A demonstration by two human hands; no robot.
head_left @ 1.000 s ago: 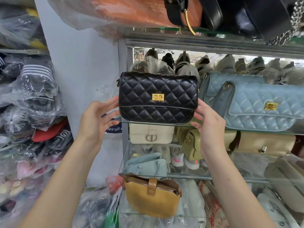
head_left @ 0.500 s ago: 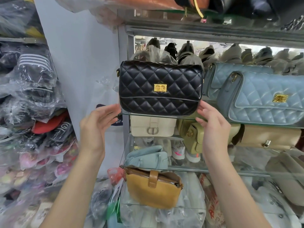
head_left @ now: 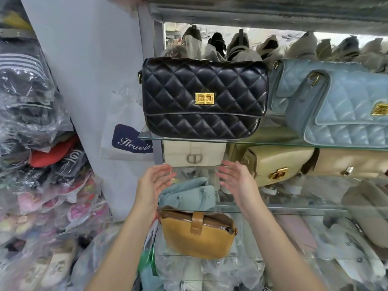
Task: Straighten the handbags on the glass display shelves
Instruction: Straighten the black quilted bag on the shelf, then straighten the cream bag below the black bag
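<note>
Below black handbag [head_left: 184, 80], hands [head_left: 154, 182] [head_left: 238, 181] palms inward

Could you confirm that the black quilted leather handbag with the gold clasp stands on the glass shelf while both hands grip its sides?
Not quite. The black quilted leather handbag does stand on the glass shelf, but the head view shows the left hand and right hand open below it, clear of the bag.

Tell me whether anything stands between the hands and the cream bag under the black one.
Nothing visible does. The left hand and right hand hover open in front of the cream bag, just below its lower edge, with only open air between.
</note>
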